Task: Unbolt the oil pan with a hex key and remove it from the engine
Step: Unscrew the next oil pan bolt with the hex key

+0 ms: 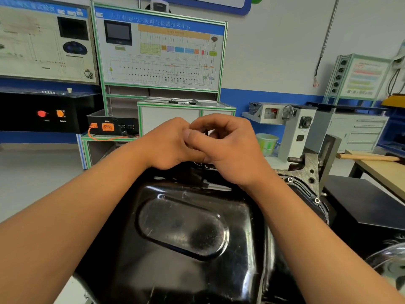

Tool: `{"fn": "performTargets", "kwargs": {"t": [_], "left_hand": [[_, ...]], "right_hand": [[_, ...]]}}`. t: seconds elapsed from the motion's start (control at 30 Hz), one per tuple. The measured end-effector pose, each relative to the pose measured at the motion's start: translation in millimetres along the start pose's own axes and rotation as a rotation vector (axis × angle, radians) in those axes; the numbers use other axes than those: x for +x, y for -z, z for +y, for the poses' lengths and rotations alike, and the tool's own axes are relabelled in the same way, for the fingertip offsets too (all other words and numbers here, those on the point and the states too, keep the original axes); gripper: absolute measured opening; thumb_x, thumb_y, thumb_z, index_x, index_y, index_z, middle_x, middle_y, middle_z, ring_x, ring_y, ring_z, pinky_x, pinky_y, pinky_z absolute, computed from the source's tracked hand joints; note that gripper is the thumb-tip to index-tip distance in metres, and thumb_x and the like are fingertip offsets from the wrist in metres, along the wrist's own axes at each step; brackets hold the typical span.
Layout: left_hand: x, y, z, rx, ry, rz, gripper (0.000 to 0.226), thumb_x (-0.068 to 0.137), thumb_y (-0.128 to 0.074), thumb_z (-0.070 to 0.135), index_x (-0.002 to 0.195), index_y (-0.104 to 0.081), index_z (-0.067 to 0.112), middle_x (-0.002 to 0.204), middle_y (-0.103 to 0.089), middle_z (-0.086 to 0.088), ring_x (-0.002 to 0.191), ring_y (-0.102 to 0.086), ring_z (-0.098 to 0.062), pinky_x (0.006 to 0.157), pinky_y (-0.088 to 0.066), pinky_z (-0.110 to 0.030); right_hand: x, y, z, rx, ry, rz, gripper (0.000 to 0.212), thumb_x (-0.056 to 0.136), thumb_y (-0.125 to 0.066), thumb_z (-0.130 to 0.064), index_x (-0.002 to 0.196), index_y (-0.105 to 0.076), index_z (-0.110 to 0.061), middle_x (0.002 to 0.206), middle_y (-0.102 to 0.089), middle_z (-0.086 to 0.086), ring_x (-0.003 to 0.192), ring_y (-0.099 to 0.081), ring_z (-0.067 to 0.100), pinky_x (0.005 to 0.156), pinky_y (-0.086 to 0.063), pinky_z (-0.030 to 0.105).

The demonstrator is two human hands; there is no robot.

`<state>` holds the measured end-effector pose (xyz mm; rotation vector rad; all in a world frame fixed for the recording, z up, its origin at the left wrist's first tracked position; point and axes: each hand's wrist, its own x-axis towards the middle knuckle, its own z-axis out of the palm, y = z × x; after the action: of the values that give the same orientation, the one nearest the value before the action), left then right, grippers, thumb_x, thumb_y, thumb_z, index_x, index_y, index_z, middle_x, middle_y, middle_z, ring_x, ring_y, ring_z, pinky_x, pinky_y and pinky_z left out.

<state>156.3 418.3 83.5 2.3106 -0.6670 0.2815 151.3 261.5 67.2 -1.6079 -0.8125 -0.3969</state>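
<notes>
The glossy black oil pan (184, 229) fills the lower middle of the view, bottom side up on the engine, with an oval raised panel in its centre. Both my hands meet above its far edge. My left hand (168, 143) and my right hand (228, 148) have curled fingers pressed together around a thin dark hex key (205, 167), whose shaft runs straight down toward the pan's far rim. Most of the key is hidden by my fingers. Bolt holes (290, 179) show along the pan flange on the right.
A grey metal engine-stand bracket (311, 170) with a threaded rod rises at the right of the pan. Beyond it stand a wooden bench (377, 170) and grey cabinets. Training panels, a black battery box (111, 126) and a green bucket (267, 143) lie behind.
</notes>
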Motion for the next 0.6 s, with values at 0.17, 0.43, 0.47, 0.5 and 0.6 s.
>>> {"fn": "performTargets", "kwargs": {"t": [0.17,0.43,0.47,0.5,0.6], "left_hand": [[0,1,-5,-0.113,-0.095,0.063,0.035,0.081,-0.077,0.003,0.068,-0.07,0.035,0.057,-0.066,0.018,0.056,-0.058,0.009,0.058,-0.041,-0.003],[-2,3,-3,-0.12,-0.087,0.057,0.019,0.086,-0.072,0.018,0.097,-0.077,0.003,0.093,-0.075,-0.018,0.084,-0.07,-0.022,0.088,-0.053,-0.036],[-2,2,-2,-0.142,-0.089,0.05,0.025,0.083,-0.072,0.027,0.096,-0.077,0.006,0.093,-0.075,-0.019,0.088,-0.071,-0.03,0.093,-0.052,-0.039],[-3,2,-1,-0.152,-0.095,0.037,0.028,0.079,-0.072,0.034,0.095,-0.078,0.013,0.092,-0.076,-0.018,0.092,-0.07,-0.035,0.095,-0.051,-0.041],[-3,-1,3,-0.134,-0.119,0.017,0.004,0.079,-0.076,0.033,0.081,-0.08,0.034,0.083,-0.077,-0.007,0.085,-0.07,-0.033,0.089,-0.053,-0.037]], "right_hand": [[1,2,3,-0.007,-0.041,0.165,0.015,0.081,-0.081,-0.023,0.092,-0.073,-0.017,0.087,-0.075,0.003,0.084,-0.073,0.023,0.082,-0.061,0.044],[-2,2,2,-0.073,0.024,0.097,0.019,0.104,-0.049,-0.016,0.11,-0.067,-0.015,0.085,-0.072,0.017,0.065,-0.063,0.015,0.07,-0.058,0.047],[-1,2,0,0.023,-0.03,0.092,0.015,0.105,-0.05,-0.016,0.106,-0.065,-0.018,0.084,-0.071,0.023,0.057,-0.061,0.018,0.064,-0.057,0.049],[1,3,-1,0.121,-0.088,0.095,0.012,0.104,-0.051,-0.018,0.104,-0.063,-0.02,0.084,-0.07,0.026,0.049,-0.057,0.019,0.059,-0.056,0.047],[5,7,0,0.268,-0.184,0.113,0.008,0.102,-0.058,-0.022,0.102,-0.062,-0.015,0.065,-0.064,0.014,0.035,-0.044,0.011,0.044,-0.044,0.024]]}}
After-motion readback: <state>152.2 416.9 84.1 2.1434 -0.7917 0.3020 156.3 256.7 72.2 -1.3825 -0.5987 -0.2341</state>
